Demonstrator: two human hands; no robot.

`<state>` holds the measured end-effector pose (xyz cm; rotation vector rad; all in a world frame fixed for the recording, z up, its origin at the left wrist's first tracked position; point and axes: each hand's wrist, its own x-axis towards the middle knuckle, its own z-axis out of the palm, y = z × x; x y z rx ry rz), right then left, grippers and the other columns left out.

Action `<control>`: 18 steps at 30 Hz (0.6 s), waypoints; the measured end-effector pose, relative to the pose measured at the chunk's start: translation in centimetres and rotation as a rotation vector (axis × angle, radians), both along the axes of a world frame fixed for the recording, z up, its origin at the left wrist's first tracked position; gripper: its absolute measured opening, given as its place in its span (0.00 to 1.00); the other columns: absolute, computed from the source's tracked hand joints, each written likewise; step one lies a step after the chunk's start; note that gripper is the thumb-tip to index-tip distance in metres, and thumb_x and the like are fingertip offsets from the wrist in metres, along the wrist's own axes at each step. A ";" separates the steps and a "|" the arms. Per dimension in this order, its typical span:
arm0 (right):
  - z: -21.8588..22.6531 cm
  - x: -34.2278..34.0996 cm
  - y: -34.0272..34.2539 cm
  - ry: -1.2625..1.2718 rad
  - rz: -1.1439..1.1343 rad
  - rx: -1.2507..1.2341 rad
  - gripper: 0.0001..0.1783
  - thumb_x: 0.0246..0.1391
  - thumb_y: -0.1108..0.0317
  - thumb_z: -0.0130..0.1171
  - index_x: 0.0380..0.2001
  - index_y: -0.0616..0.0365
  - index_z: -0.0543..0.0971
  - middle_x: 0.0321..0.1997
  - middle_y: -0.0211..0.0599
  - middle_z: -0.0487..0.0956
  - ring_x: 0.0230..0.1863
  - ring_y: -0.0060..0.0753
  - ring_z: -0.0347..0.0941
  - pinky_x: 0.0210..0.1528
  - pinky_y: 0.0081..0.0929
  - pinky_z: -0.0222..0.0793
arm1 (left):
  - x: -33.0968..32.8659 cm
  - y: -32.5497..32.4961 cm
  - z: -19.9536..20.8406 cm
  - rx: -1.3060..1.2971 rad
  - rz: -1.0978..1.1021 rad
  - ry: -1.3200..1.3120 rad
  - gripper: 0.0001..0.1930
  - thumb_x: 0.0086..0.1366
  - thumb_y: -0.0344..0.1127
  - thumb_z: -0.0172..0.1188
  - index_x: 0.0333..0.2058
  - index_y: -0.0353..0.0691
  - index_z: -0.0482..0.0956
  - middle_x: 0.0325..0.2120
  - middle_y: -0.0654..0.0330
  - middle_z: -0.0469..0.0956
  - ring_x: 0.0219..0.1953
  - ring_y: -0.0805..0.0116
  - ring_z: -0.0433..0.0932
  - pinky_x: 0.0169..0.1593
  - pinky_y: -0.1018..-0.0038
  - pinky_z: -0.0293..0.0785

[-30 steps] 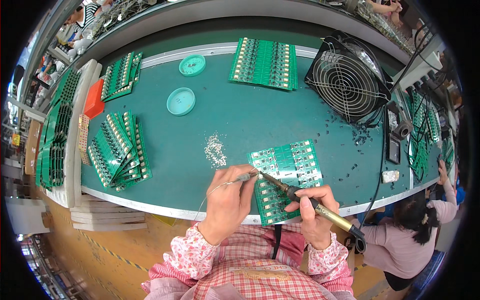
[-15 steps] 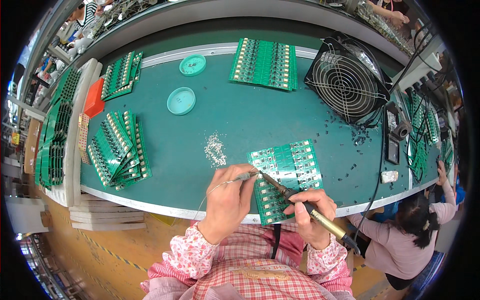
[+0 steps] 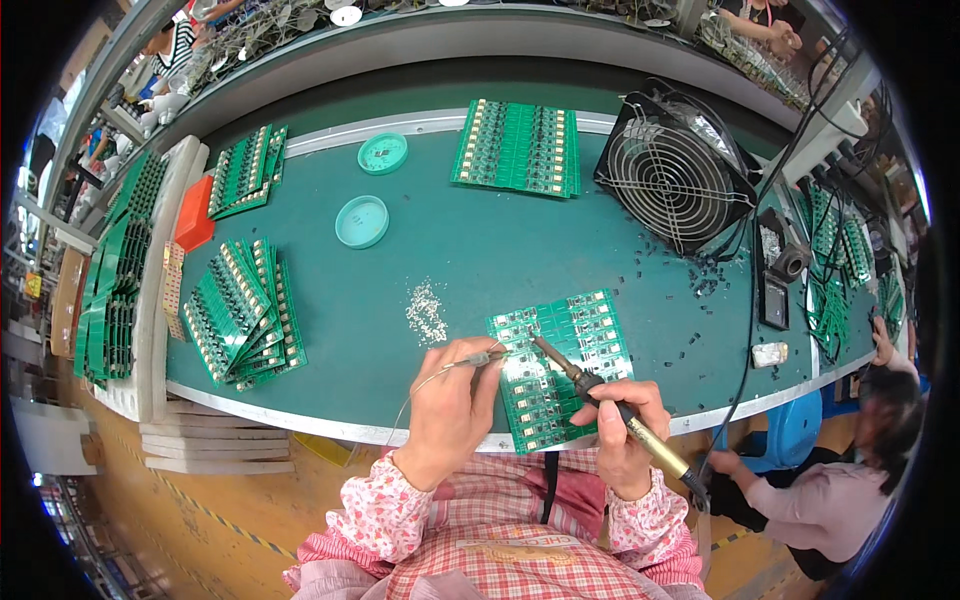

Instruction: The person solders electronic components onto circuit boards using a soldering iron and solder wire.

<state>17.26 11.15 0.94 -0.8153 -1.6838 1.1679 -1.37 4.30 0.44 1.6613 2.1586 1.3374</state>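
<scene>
A green circuit board panel (image 3: 560,365) with rows of small white and black parts lies at the near edge of the bench. My left hand (image 3: 447,395) is closed on a thin solder wire fed through a small grey tube (image 3: 470,361), its end over the panel's left part. Held like a pen in my right hand (image 3: 625,430) is a soldering iron (image 3: 648,440) with a black grip and brass-coloured handle. Its tip is just right of the wire's end, with a small gap between. Whether the tip touches the board I cannot tell.
Small white parts (image 3: 427,312) lie scattered left of the panel. Two round turquoise dishes, one nearer (image 3: 361,221), stand behind. Stacked panels (image 3: 245,315) lie left and another stack (image 3: 517,148) at the back. A black fan (image 3: 675,180) and iron stand (image 3: 788,260) are right. A co-worker (image 3: 835,490) sits lower right.
The iron's tip has drawn away from the solder wire's end, up and to the right. The view has shifted slightly. The co-worker at the right has leaned further right, baring a blue stool.
</scene>
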 end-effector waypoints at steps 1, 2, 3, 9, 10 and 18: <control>0.1 0.0 0.1 -0.001 -0.005 0.033 0.05 0.57 0.71 0.60 0.36 0.60 0.79 0.25 0.34 0.82 0.25 0.28 0.80 0.30 0.22 0.72 | 0.0 0.0 0.1 0.009 -0.006 0.002 0.07 0.61 0.24 0.63 0.39 0.37 0.80 0.37 0.57 0.81 0.37 0.55 0.79 0.41 0.65 0.74; 0.2 -0.2 0.4 0.000 -0.011 0.043 0.05 0.57 0.71 0.60 0.36 0.60 0.79 0.25 0.34 0.82 0.25 0.28 0.80 0.30 0.22 0.72 | 0.0 -0.2 0.4 0.012 -0.009 -0.014 0.08 0.60 0.24 0.63 0.39 0.37 0.80 0.37 0.57 0.81 0.37 0.55 0.79 0.41 0.66 0.74; 0.4 -0.6 0.7 -0.028 0.004 0.163 0.05 0.56 0.74 0.61 0.37 0.60 0.80 0.24 0.34 0.81 0.25 0.29 0.78 0.30 0.23 0.71 | 0.0 -0.4 0.7 0.016 -0.012 -0.030 0.08 0.59 0.23 0.64 0.39 0.37 0.80 0.37 0.57 0.81 0.37 0.55 0.78 0.41 0.66 0.74; 2.2 -2.0 1.0 -0.298 0.099 0.469 0.19 0.42 0.72 0.73 0.41 0.51 0.82 0.30 0.34 0.73 0.31 0.37 0.73 0.31 0.32 0.70 | -0.5 -1.8 3.2 -0.004 -0.229 0.215 0.18 0.50 0.20 0.65 0.42 0.39 0.77 0.38 0.59 0.79 0.42 0.58 0.78 0.48 0.64 0.70; 2.2 -2.2 0.9 -0.325 0.125 0.490 0.17 0.43 0.70 0.73 0.39 0.51 0.82 0.30 0.34 0.72 0.32 0.38 0.72 0.31 0.33 0.70 | -0.5 -2.2 3.7 -0.035 -0.312 0.259 0.22 0.47 0.19 0.64 0.43 0.39 0.76 0.39 0.60 0.78 0.44 0.60 0.77 0.50 0.63 0.68; 2.3 -1.3 1.3 -0.256 0.302 0.403 0.14 0.41 0.75 0.73 0.33 0.53 0.81 0.28 0.32 0.67 0.31 0.36 0.67 0.32 0.30 0.66 | -1.4 -3.9 3.3 -0.131 -0.402 0.288 0.23 0.46 0.25 0.70 0.43 0.41 0.76 0.41 0.62 0.79 0.47 0.62 0.78 0.54 0.62 0.69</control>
